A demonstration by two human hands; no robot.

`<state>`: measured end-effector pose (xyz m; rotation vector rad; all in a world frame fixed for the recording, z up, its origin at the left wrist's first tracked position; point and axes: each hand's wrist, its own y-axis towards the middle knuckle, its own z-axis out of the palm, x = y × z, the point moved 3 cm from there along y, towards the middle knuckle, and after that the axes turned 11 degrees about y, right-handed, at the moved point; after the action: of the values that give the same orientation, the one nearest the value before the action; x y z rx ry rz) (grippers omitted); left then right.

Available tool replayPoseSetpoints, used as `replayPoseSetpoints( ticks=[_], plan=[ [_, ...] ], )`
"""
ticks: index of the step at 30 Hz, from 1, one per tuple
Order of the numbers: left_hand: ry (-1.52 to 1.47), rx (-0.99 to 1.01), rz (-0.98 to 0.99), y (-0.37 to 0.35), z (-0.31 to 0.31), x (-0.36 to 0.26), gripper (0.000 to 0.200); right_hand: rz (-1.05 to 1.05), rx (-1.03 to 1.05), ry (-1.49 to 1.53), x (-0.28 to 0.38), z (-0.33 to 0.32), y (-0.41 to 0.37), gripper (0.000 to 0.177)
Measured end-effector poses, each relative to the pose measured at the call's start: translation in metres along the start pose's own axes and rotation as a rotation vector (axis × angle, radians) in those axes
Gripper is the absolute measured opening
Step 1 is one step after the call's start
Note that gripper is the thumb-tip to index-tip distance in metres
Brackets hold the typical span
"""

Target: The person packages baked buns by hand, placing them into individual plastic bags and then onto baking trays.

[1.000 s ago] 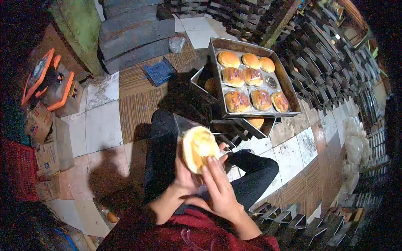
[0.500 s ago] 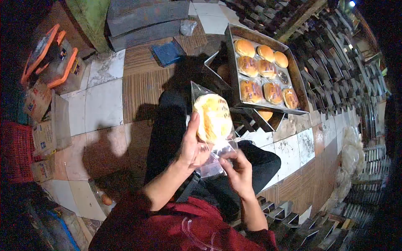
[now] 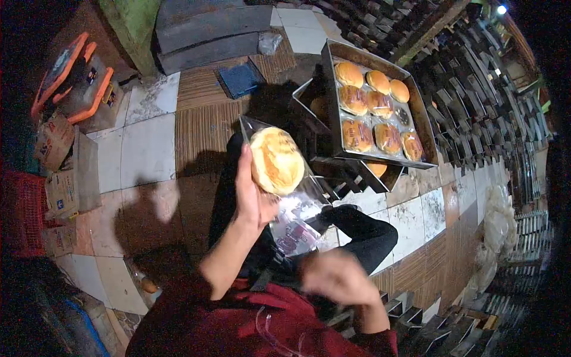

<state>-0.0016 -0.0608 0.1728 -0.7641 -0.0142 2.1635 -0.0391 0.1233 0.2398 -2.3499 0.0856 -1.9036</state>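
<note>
A round golden bun (image 3: 277, 162) in a clear plastic bag rests against my left hand (image 3: 253, 199), whose thumb runs along its left side and whose fingers pass beneath it. The bag's loose plastic spreads around the bun. Just below, clear plastic with purple print (image 3: 291, 235) lies over my lap. My right hand (image 3: 339, 276) is apart from the bun, low in front of the maroon top, and smeared by motion. Its fingers cannot be made out.
A deep metal tray (image 3: 386, 157) at the upper right holds several buns, some in printed wrappers, and stands on other trays. Stacked metal pans (image 3: 476, 101) line the right side. A blue flat item (image 3: 241, 80) lies on the floor; an orange-edged container (image 3: 89, 98) and red basket (image 3: 24, 208) stand left.
My left hand has moved left with the bagged bun. My right hand has let go of the bag's lower end and dropped down towards my body.
</note>
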Motion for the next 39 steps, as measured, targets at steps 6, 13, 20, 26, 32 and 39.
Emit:
replayPoseSetpoints(
  ticks=[6,13,20,26,32,39],
  plan=[
    [0.002,0.040,0.087,-0.021,0.027,0.004,0.057,0.094,-0.580,0.233,-0.053,-0.027,0.016,0.018],
    [-0.097,0.004,-0.275,-0.001,0.004,0.021,0.049,-0.213,-0.396,-0.801,-0.034,-0.014,0.017,0.017],
    [-0.109,0.006,-0.139,0.030,-0.035,0.014,0.059,0.095,0.789,-0.236,0.040,0.010,-0.016,0.026],
    [-0.374,0.419,-0.866,-0.110,0.032,0.040,0.072,-0.188,-0.628,0.159,-0.028,-0.058,0.025,0.106],
    [0.126,1.479,-0.526,-0.131,0.009,-0.064,0.056,0.393,-0.548,0.622,-0.146,0.036,0.058,0.060],
    [1.436,-0.336,0.075,-0.079,-0.117,-0.023,0.023,0.253,-0.900,0.452,-0.183,0.053,0.061,0.024]
  ],
)
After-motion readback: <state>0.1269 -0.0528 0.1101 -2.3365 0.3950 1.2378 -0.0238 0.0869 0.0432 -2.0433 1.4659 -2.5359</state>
